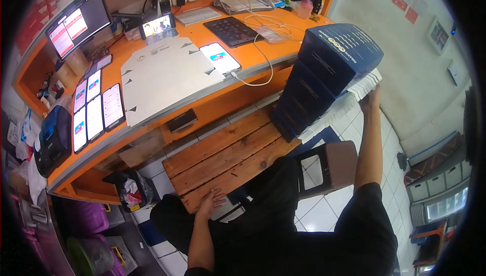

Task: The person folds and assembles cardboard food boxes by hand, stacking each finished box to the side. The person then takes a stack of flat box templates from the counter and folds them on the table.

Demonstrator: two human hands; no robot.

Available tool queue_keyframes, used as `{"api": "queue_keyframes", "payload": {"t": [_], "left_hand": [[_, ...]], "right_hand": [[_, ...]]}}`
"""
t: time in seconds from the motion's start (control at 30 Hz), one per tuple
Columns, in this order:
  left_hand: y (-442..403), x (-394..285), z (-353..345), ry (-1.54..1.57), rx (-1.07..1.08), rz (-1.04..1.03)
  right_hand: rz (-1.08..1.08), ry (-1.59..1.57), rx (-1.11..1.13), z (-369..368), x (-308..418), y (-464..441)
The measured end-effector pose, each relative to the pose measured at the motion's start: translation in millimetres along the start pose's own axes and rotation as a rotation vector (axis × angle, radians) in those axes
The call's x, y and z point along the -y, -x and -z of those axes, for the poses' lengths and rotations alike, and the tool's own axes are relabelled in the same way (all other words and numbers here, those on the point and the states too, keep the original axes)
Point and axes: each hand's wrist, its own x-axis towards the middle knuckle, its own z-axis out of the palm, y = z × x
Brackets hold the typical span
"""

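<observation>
A tall stack of dark blue printed boxes (324, 68) stands on the right end of a low wooden bench (223, 149). White layered edges, like paper or carton flaps (362, 86), stick out along the stack's right side. My right hand (372, 99) is raised against these white edges near the upper box; its fingers are mostly hidden. Down at the bench's near left corner, my left hand (211, 202) lies with its fingers spread and holds nothing.
An orange counter carries a flat white cardboard sheet (167, 78), several lit phones (94, 116), a cabled phone (220, 58), a tablet (231, 31) and a monitor (81, 23). A brown-topped stool (336, 164) stands beside the bench; a small bin (132, 190) is under the counter.
</observation>
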Motion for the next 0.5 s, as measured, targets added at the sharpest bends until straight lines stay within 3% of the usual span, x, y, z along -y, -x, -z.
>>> {"api": "queue_keyframes", "payload": {"t": [0.03, 0.1, 0.13, 0.2, 0.23, 0.3, 0.33, 0.4, 0.5], "left_hand": [[1, 0, 0, -0.006, -0.027, 0.009], [4, -5, -2, -0.006, -0.058, 0.013], [10, -11, -2, -0.072, -0.129, -0.004], [28, -20, -3, -0.134, -0.204, -0.015], [43, -24, -1, -0.054, -0.330, -0.185], [72, -33, 5, 0.055, -0.562, -0.432], [85, -39, 11, 0.088, -0.670, -0.519], [123, -44, 47, 0.005, -0.705, -0.684], [219, -100, 46, -0.481, -0.768, -0.931]], "right_hand": [[0.021, 0.045, -0.210, 10, 0, 7], [0.177, 0.049, -0.414, 32, -20, 43], [0.220, -0.008, -0.401, 41, -41, 64], [0.305, 0.162, -0.284, 102, -124, 84], [0.128, 0.056, -0.256, 92, -149, 141], [0.259, 0.677, -0.093, 112, -216, 230], [-0.056, 0.657, -0.060, 92, -214, 288], [-0.033, 0.700, 0.339, 81, -227, 331], [0.524, 0.829, 0.956, 14, -115, 325]]}}
